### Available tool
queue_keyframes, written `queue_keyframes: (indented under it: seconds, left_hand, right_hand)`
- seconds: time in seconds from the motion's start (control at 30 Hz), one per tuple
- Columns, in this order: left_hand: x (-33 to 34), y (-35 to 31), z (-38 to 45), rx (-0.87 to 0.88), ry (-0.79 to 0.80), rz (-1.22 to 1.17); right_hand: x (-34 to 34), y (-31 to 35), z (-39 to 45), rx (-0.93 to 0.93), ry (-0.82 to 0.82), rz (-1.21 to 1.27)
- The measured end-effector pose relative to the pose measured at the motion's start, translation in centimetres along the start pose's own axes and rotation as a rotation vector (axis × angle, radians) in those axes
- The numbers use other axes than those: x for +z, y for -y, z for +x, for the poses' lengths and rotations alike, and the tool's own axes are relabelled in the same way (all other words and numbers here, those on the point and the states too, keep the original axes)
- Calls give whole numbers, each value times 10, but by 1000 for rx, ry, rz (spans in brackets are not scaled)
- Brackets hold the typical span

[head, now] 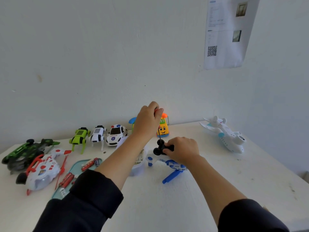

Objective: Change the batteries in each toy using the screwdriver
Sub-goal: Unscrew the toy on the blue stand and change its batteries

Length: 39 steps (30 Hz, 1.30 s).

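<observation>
A white table (209,190) holds many toys: a green car (25,152), a red and white helicopter (42,169), a green dog (80,136), a white dog (97,133), a police car (116,133), a yellow phone (163,129), a white plane (225,133), and a teal tray (78,166) with batteries (87,164).

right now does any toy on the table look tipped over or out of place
Yes: the white and blue toy plane lies belly-up, black wheels in the air, held by the right hand while the left hand stands the orange-handled screwdriver on it.
</observation>
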State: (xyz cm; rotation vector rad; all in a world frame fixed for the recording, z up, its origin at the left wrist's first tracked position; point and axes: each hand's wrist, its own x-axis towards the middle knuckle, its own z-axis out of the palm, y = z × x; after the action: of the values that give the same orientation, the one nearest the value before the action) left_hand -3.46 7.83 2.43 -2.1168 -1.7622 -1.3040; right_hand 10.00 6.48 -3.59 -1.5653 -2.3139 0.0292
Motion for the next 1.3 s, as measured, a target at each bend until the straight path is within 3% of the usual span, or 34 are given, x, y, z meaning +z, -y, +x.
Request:
queue_keyframes:
  seconds: [0.13, 0.33, 0.7, 1.0, 1.17, 1.3]
  left_hand:
    - [3, -5, -5, 8, -64, -173]
    - [2, -6, -6, 66, -190, -235]
    - [-6, 1, 2, 19, -162, -355]
    - [-6, 6, -1, 16, -84, -352]
    - [-5, 5, 2, 79, -226, -281]
    - [-9, 6, 3, 62, -156, -232]
  right_hand:
    - [0, 0, -1, 1, 2, 0]
    - [1, -1, 0, 9, 11, 6]
    - [-1, -3, 2, 16, 30, 28]
    - [0, -4, 3, 11, 33, 35]
    - [0, -4, 5, 18, 45, 31]
    - [0, -4, 5, 19, 50, 23]
